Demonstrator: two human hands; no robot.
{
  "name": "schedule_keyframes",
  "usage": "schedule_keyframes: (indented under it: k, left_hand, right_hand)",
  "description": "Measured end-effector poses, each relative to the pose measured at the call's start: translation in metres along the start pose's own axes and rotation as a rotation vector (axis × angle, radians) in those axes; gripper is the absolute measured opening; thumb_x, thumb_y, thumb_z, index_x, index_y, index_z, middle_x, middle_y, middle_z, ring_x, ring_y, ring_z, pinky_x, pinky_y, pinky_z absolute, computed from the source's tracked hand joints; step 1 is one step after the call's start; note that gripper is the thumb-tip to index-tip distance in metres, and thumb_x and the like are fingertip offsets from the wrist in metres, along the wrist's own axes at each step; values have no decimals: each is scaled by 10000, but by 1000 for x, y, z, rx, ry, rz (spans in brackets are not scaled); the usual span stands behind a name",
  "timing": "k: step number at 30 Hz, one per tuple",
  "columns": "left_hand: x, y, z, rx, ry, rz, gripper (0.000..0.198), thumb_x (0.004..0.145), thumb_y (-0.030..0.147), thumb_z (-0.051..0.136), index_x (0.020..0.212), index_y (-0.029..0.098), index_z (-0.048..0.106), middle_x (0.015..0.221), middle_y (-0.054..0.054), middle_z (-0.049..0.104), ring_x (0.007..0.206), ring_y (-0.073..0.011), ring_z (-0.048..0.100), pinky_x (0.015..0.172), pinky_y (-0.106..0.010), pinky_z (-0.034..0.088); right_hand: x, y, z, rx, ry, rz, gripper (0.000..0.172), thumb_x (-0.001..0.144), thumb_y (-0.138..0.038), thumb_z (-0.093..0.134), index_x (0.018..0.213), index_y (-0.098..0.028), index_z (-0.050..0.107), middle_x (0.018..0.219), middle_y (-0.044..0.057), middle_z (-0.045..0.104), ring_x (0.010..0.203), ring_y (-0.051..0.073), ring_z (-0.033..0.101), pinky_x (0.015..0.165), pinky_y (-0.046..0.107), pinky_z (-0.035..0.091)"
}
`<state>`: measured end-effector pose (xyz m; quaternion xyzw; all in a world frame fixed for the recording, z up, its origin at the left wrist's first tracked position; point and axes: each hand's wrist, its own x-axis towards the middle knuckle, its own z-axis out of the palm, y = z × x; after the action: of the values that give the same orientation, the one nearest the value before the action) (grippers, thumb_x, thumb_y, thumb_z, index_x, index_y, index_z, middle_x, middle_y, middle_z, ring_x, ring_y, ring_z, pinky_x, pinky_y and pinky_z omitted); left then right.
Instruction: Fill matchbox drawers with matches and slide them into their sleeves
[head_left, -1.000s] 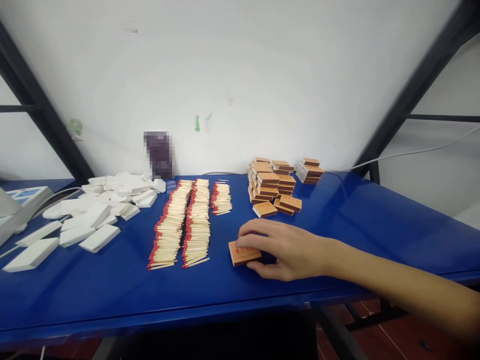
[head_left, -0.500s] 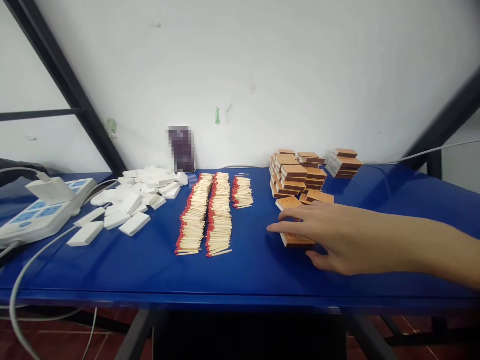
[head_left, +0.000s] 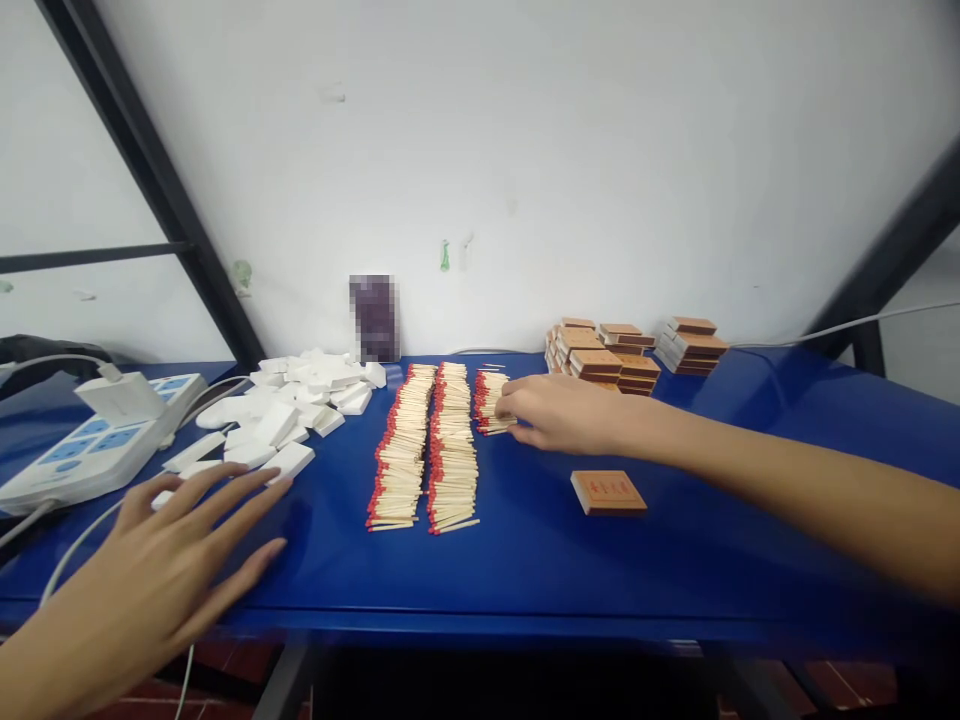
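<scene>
My left hand (head_left: 191,545) hovers with spread fingers over the near edge of a heap of small white matchbox trays (head_left: 281,420). Its fingertips overlap the nearest trays, and whether they touch is unclear. Red-tipped matches lie in two long rows, a left row (head_left: 401,450) and a right row (head_left: 452,450), beside a short third row (head_left: 487,400). At the right end of that short row, my right hand (head_left: 562,412) has its fingers curled onto the matches. A single orange-brown matchbox (head_left: 609,492) lies flat below my right forearm.
Stacked matchboxes (head_left: 592,358) stand by the wall, partly behind my right arm, with a smaller stack (head_left: 690,345) further right. A white power strip (head_left: 97,440) with cables sits at left. A blurred dark upright object (head_left: 375,318) leans at the wall. The blue table (head_left: 525,570) has black frame posts.
My right hand has moved left from the matchboxes to the short match row. My left hand has come into view over the white trays. The view has tilted slightly up.
</scene>
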<state>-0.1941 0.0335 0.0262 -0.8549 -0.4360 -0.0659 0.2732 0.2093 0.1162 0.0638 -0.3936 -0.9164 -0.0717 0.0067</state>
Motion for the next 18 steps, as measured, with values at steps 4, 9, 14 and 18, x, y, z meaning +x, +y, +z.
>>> schedule_keyframes:
  k: [4, 9, 14, 18]
  left_hand:
    - [-9, -1, 4, -153, -12, 40, 426, 956, 373, 503, 1373, 306, 556, 1329, -25, 643, 1234, -305, 559, 1028, -466, 371]
    - [0, -2, 2, -201, -17, -63, 424, 963, 390, 489, 1360, 264, 566, 1327, -65, 611, 1220, -301, 543, 1052, -481, 388]
    - [4, -4, 5, -146, -53, -69, 389, 976, 403, 465, 1326, 278, 582, 1361, -84, 583, 1245, -338, 497, 1005, -531, 392]
    - [12, -5, 8, -107, 19, -53, 481, 977, 406, 450, 1440, 276, 455, 1471, -110, 489, 1267, -358, 464, 987, -543, 382]
  right_hand:
    - [11, 6, 6, 102, 57, -45, 110, 861, -154, 554, 824, -170, 656, 864, 69, 666, 801, 194, 611, 685, 315, 436]
    - [8, 9, 7, 90, 120, -21, 160, 870, -235, 583, 951, -140, 683, 923, 97, 664, 799, 206, 608, 693, 329, 444]
    - [7, 8, 14, 83, 172, -19, 243, 913, -302, 554, 1050, -142, 676, 1014, 124, 645, 901, 243, 615, 794, 370, 475]
    - [12, 4, 16, 74, 186, 24, 308, 924, -359, 547, 1072, -115, 664, 1090, 171, 625, 1006, 296, 600, 882, 435, 476]
